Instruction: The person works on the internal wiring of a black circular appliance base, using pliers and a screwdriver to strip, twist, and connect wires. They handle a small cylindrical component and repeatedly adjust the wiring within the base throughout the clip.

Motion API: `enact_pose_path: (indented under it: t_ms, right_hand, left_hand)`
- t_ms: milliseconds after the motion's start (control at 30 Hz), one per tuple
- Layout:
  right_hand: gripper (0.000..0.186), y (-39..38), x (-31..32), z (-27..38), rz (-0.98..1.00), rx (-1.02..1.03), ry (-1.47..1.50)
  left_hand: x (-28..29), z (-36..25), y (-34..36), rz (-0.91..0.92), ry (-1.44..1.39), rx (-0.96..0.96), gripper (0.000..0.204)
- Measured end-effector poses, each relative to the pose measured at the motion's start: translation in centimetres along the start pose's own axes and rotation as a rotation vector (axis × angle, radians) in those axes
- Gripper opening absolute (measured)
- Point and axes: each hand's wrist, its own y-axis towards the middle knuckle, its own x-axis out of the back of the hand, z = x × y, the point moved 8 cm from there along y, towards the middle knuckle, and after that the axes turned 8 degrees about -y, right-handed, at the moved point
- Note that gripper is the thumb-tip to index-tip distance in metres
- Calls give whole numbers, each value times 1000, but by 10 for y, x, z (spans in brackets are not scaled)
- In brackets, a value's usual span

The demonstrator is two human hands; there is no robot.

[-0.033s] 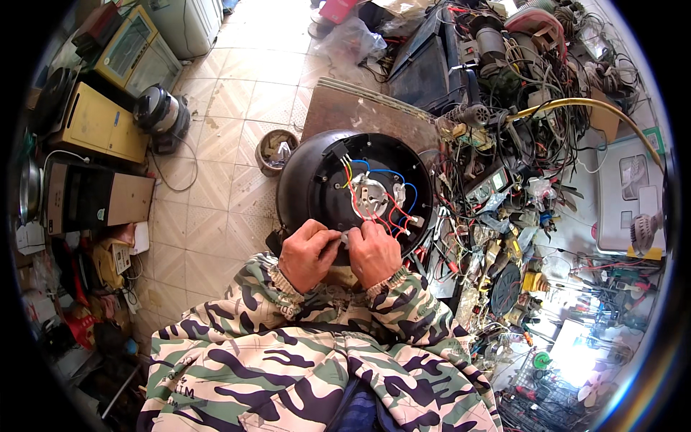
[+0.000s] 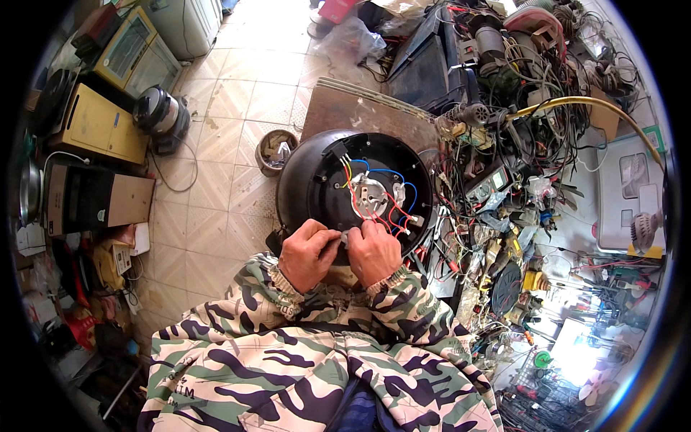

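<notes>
A round black appliance housing (image 2: 306,183) lies in front of me with its wired side up. Red, blue and yellow-green wires run over a silvery round plate (image 2: 369,198) at its middle. Over the housing's near rim my left hand (image 2: 309,253) is closed, thumb and forefinger pinched together. Close beside it, my right hand (image 2: 375,253) has its fingertips bent down and pressed together. A small pale bit shows between the two hands, too hidden to name. Red wires pass close by the right fingertips, and a white connector (image 2: 405,232) lies just right of them.
Under the housing's far side is a worn brown board (image 2: 345,108). A small bucket (image 2: 278,151) stands on the tiled floor to its left. Tools, cables and a meter (image 2: 497,181) crowd the right side. Pliers (image 2: 448,261) lie close to my right hand. Boxy appliances line the left.
</notes>
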Motion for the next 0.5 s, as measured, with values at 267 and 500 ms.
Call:
enact_pose_path:
  t_ms: [267,500]
  right_hand:
    - [7,3,0,2,-37,-19,5]
    - [10,5,-10,5,6,34,-115]
  left_hand:
    - [-1,2,0,-2,-4,12,20]
    - [-2,0,-1,3,12,15,19]
